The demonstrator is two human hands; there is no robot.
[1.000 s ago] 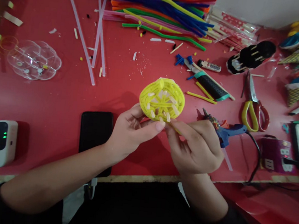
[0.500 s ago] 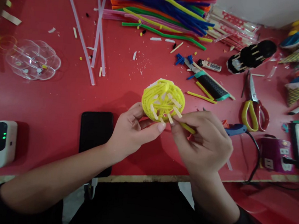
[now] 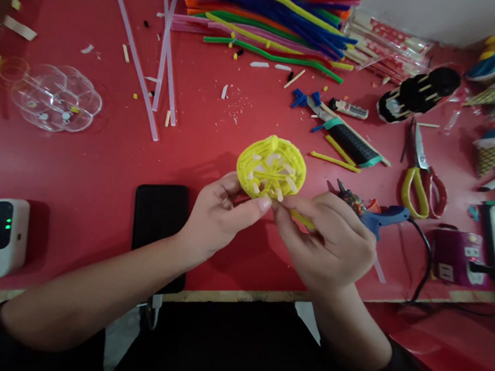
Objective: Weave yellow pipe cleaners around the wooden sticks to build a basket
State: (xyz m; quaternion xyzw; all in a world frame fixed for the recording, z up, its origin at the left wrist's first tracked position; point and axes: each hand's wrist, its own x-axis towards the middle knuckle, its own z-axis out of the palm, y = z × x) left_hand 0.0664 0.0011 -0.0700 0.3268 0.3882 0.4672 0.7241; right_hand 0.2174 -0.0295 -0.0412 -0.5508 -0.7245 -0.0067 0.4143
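A round yellow piece wound from pipe cleaner (image 3: pixel 271 167), with several short wooden sticks poking out of it, is held above the red table. My left hand (image 3: pixel 226 216) grips its lower left edge, thumb in front and fingers behind. At the lower edge, my right hand (image 3: pixel 330 235) pinches the yellow pipe cleaner (image 3: pixel 302 219), whose loose end runs out under the fingers. Part of the strand is hidden by the right hand. Just beyond that hand lies a blue glue gun (image 3: pixel 388 216) with its cord.
Colourful pipe cleaners (image 3: pixel 265 19) lie in a pile at the back. A utility knife (image 3: pixel 349 140), scissors (image 3: pixel 420 180) and a black figure (image 3: pixel 418 94) are to the right. A clear plastic tray (image 3: pixel 57 97), glue sticks (image 3: pixel 134 58) and a black phone (image 3: pixel 160 217) lie left.
The yellow piece has tilted to face me more. My right hand has shifted slightly left and down along its lower edge, uncovering more of the glue gun.
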